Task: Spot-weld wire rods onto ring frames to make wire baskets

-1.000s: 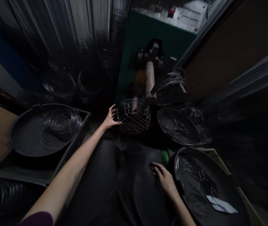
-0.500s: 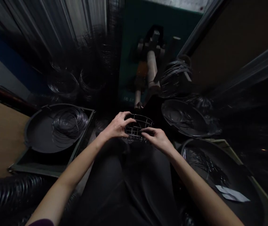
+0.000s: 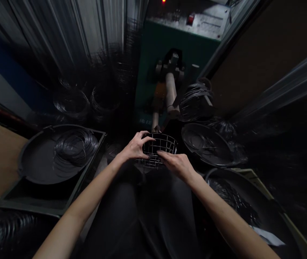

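Note:
A small round wire basket point(image 3: 162, 144) sits in front of my lap, below the green machine. My left hand point(image 3: 136, 146) grips its left rim, thumb over the top ring. My right hand point(image 3: 175, 164) holds its near right side, fingers on the wires. The basket's open mouth faces up and away from me. Behind it a tan cylindrical arm point(image 3: 170, 92) sticks out from the machine.
A dark round pan point(image 3: 35, 162) with loose wire rings point(image 3: 75, 145) lies in a tray at left. Two more dark pans point(image 3: 207, 144) with wire pieces sit at right. Wire coils point(image 3: 196, 99) hang by the green machine point(image 3: 175, 39). My dark-trousered legs fill the bottom centre.
My right hand rose from my thigh and took hold of the basket. The basket came down from the machine's arm toward my lap and is now held by both hands.

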`<state>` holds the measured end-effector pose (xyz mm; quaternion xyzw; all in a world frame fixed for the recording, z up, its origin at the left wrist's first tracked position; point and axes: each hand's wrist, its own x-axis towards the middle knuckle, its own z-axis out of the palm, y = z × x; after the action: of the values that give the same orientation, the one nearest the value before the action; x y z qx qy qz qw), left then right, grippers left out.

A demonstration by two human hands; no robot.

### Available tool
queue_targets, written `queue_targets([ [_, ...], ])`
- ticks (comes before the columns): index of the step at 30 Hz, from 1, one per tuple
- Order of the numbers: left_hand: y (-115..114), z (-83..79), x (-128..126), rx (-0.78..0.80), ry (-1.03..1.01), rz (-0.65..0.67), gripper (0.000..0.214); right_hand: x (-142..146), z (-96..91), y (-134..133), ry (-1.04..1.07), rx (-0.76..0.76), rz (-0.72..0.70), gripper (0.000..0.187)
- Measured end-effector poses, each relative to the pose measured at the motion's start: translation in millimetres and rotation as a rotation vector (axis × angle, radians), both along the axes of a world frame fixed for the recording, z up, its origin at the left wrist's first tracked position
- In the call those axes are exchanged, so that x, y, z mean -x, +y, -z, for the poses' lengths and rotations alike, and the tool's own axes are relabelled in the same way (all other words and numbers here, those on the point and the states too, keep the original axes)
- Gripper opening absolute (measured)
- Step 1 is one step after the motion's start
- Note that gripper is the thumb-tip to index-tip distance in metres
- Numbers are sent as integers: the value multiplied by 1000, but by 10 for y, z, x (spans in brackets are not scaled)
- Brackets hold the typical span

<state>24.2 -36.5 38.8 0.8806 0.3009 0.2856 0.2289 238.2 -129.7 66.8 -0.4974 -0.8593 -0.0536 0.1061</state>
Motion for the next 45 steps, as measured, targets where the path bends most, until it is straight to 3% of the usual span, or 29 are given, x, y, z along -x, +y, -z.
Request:
queue_targets([
  [19,333,-80,-60,28,-27,21,69,-22,-130,329,43,79,118,30],
  [26,374,-99,-51,87,-59,46,66,14,-25,188,268,-38,261,23],
  [31,539,-134,-111,91,-70,-3,69,28,-22,328,363,-173,357,28],
  [37,671,-128,-143,118,-73,6,67,-25,-71,503,491,-97,319,35],
  [45,902,-112,-191,137,-80,-33,71,-82,-23,692,646,-97,429,32],
])
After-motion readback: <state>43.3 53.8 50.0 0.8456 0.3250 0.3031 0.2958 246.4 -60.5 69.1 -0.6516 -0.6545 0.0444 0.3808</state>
